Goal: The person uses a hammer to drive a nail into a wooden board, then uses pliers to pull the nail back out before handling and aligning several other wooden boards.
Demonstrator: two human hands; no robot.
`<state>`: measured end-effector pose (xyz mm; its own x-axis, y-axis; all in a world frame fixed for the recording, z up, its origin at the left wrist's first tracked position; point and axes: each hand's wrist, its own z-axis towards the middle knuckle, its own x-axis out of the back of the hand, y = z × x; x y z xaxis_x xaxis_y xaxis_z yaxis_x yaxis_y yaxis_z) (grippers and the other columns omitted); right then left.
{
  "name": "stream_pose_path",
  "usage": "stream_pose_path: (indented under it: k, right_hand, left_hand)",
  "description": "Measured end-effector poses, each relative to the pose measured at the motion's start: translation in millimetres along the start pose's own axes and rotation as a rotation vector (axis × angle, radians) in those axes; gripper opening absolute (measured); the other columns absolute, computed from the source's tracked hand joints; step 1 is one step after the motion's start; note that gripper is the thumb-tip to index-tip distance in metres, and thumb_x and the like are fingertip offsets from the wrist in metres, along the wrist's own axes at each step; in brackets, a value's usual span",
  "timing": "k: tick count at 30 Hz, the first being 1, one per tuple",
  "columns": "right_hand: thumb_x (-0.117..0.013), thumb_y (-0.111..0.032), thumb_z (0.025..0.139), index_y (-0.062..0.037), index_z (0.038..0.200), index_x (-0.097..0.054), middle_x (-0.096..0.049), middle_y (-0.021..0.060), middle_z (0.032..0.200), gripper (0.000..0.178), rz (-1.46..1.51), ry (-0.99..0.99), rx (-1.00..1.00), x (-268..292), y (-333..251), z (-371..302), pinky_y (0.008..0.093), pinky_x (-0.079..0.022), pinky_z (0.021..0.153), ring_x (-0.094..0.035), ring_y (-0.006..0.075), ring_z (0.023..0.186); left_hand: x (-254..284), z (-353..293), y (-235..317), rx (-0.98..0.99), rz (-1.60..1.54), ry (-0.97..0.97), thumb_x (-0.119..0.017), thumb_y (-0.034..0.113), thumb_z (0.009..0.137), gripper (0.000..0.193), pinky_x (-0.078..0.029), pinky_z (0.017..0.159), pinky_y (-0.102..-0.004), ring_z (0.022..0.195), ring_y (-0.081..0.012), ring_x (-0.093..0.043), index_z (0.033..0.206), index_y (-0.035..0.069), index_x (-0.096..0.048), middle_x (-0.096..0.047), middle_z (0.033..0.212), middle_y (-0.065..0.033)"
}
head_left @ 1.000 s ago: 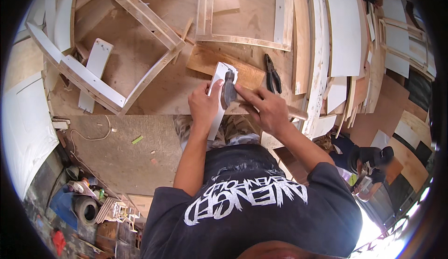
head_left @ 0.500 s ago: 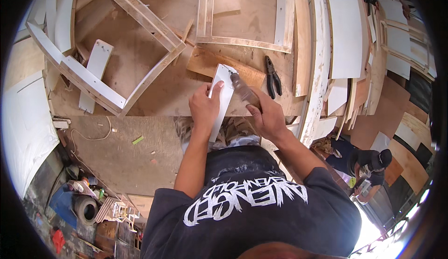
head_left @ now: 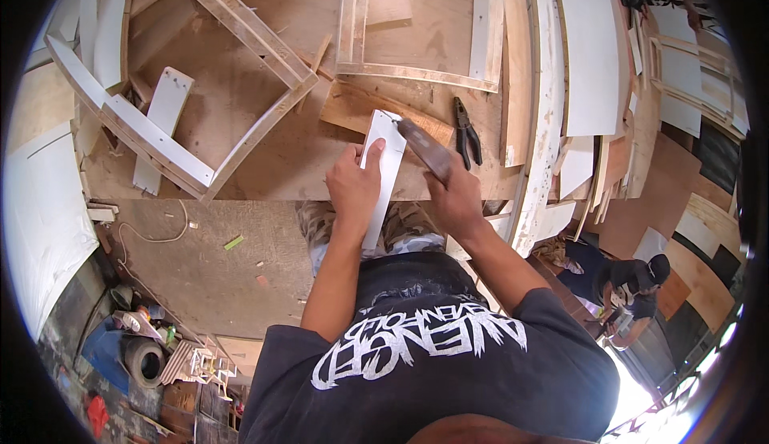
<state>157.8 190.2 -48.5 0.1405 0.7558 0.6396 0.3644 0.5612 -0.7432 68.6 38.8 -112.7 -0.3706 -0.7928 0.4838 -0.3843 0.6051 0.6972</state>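
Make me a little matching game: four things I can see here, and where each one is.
1. Pliers
2. White strip
3. Brown tool
4. Green scrap

A. On the floor
B. In the right hand
C. On the table
D. In the left hand

Pairs: 1-C, 2-D, 3-B, 4-A

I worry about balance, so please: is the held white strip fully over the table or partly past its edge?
Partly past: the white strip reaches beyond the table, its lower end showing over the trousers.
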Motion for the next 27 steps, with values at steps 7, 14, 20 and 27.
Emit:
stream_pose_path:
  k: [7, 14, 20, 27]
  right_hand:
    - [-0.062, -0.024, 0.097, -0.0056, 0.125, -0.055, -0.067, 0.0273, 0.095, 0.035, -0.121, -0.042, -0.203, -2.1, -8.7, 8.6, 0.0536, -0.051, 0.075, -0.065, 0.0503, 0.089]
    - [-0.064, -0.024, 0.096, -0.0054, 0.123, -0.055, -0.067, 0.0266, 0.088, 0.034, -0.162, -0.093, -0.197, -1.3, -11.0, 13.6, 0.0544, -0.05, 0.075, -0.065, 0.0494, 0.086]
    - [-0.062, -0.024, 0.096, -0.0019, 0.121, -0.053, -0.067, 0.0281, 0.086, 0.034, -0.039, -0.06, -0.149, 10.2, -27.9, 18.6, 0.0548, -0.05, 0.074, -0.064, 0.0502, 0.084]
    - [-0.061, -0.021, 0.099, 0.0004, 0.117, -0.053, -0.065, 0.0275, 0.081, 0.029, 0.052, -0.108, -0.202, 34.5, -50.5, 20.0, 0.0536, -0.048, 0.068, -0.064, 0.0505, 0.079]
  left_hand:
    - [5.2, -1.2, 4.4, 0.019, 0.009, -0.013, -0.071, 0.047, 0.092, 0.049, -0.05, 0.069, -0.0496, 0.069, -0.0427, -0.067, 0.085, -0.002, -0.07, -0.067, 0.073, -0.0252]
    - [-2.5, 1.9, 0.0, -0.02, -0.024, 0.015, -0.073, 0.043, 0.091, 0.047, -0.05, 0.069, -0.0496, 0.068, -0.0418, -0.067, 0.083, -0.003, -0.07, -0.067, 0.072, -0.0252]
    - [-2.3, -1.1, -1.9, -0.01, -0.054, 0.003, -0.071, 0.045, 0.092, 0.049, -0.05, 0.069, -0.049, 0.069, -0.0428, -0.066, 0.084, -0.003, -0.07, -0.067, 0.073, -0.0256]
    - [-0.3, 0.6, 3.3, 0.031, -0.012, -0.008, -0.071, 0.047, 0.092, 0.05, -0.051, 0.07, -0.0483, 0.071, -0.0427, -0.067, 0.084, -0.003, -0.069, -0.068, 0.075, -0.026]
